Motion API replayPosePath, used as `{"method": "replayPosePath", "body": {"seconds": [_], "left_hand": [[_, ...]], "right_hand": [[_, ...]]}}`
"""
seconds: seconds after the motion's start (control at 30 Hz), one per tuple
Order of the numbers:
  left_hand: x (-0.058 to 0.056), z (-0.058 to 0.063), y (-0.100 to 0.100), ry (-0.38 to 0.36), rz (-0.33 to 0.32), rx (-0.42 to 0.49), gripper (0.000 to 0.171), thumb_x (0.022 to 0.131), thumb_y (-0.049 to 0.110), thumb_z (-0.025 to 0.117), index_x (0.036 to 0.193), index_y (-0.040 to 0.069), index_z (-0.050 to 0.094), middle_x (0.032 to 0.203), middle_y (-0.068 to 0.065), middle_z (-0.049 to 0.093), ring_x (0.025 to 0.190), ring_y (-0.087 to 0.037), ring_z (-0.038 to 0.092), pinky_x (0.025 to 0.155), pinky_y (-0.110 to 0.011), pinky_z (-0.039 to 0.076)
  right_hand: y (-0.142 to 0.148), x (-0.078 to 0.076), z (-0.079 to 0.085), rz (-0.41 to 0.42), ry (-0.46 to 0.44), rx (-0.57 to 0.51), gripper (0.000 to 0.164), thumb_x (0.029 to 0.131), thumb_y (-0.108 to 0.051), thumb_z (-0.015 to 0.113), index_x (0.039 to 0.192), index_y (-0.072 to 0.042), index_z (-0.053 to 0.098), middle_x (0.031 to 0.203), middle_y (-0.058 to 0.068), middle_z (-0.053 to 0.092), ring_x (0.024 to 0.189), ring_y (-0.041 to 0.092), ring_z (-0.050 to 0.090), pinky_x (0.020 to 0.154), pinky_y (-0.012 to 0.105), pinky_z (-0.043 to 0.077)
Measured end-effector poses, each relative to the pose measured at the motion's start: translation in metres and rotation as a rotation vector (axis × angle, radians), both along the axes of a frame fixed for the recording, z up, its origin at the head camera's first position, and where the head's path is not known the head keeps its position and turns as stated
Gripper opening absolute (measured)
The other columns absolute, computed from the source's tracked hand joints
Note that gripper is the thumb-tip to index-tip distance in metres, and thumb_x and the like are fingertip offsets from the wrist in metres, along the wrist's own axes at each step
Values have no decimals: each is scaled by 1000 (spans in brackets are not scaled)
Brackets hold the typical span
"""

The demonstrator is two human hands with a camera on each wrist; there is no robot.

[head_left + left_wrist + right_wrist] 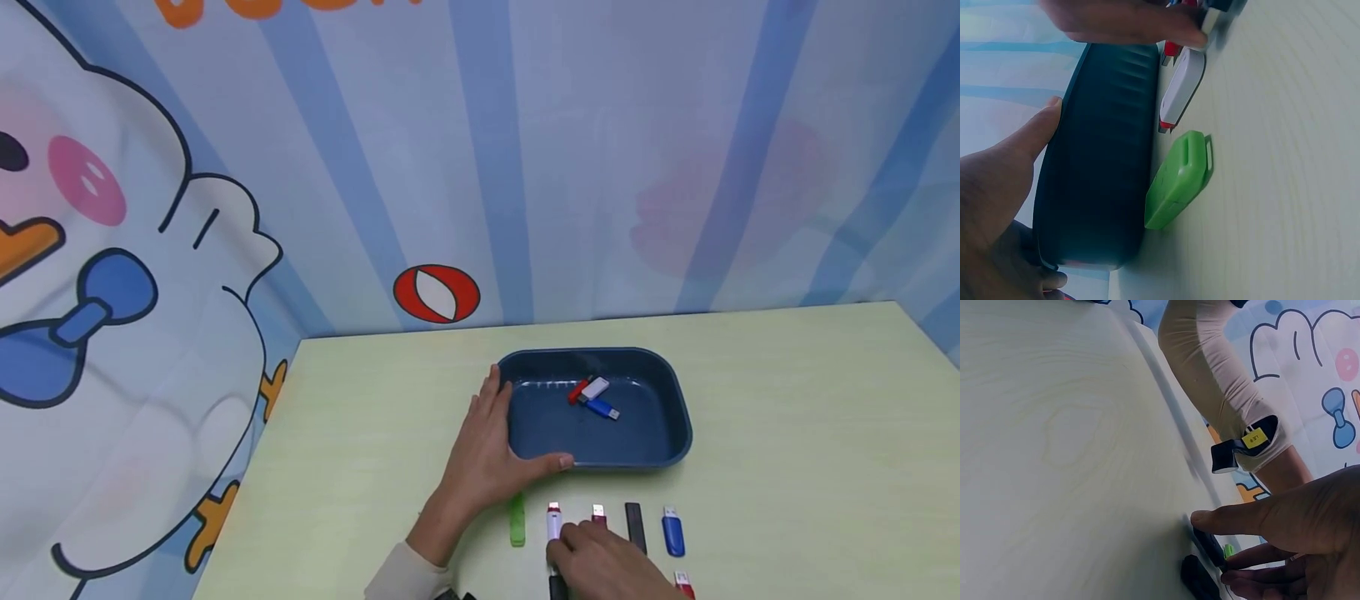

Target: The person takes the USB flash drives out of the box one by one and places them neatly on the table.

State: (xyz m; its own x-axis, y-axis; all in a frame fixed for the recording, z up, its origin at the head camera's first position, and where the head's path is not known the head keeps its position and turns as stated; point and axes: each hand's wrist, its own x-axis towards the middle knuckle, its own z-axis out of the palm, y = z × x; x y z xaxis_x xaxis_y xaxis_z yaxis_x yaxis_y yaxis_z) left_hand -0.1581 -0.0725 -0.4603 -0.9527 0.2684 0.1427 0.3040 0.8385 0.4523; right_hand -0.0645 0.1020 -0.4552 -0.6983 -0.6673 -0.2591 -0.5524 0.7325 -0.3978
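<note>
My left hand (487, 467) grips the near left corner of a dark blue tray (678, 408), thumb along the front rim and fingers at the left side. In the tray lie a blue USB stick (602, 408), a white one (596, 388) and a red piece (577, 392). In front of the tray, my right hand (611, 562) pinches a black USB stick (1209, 545) between thumb and fingertips, close over the table. Beside it is a second dark stick (1197, 578). A white USB stick with a red end (554, 523) lies just beyond my right fingers.
Along the tray's front lie a green USB stick (517, 521), a dark red one (598, 513), a black one (635, 527) and a blue one (673, 533). A red stick (682, 581) shows at the bottom edge. Behind the table (810, 417) hangs a cartoon backdrop (585, 167).
</note>
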Motion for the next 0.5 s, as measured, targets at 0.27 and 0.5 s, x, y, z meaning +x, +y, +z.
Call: {"method": "replayPosePath", "body": {"seconds": [0.27, 0.5], "left_hand": [[-1, 0, -1, 10, -1, -2, 121, 63, 89, 49, 148, 5, 30, 158, -5, 5, 141, -18, 7, 112, -40, 14], [0, 1, -1, 2, -3, -1, 121, 62, 89, 49, 148, 5, 29, 158, -5, 5, 141, -18, 7, 112, -39, 14]], "right_hand": [[-2, 1, -1, 25, 38, 30, 64, 78, -71, 53, 106, -15, 66, 90, -6, 54, 78, 8, 45, 79, 26, 49], [-3, 1, 0, 24, 54, 60, 69, 78, -75, 48, 107, -16, 66, 91, -5, 55, 79, 10, 45, 80, 27, 49]]}}
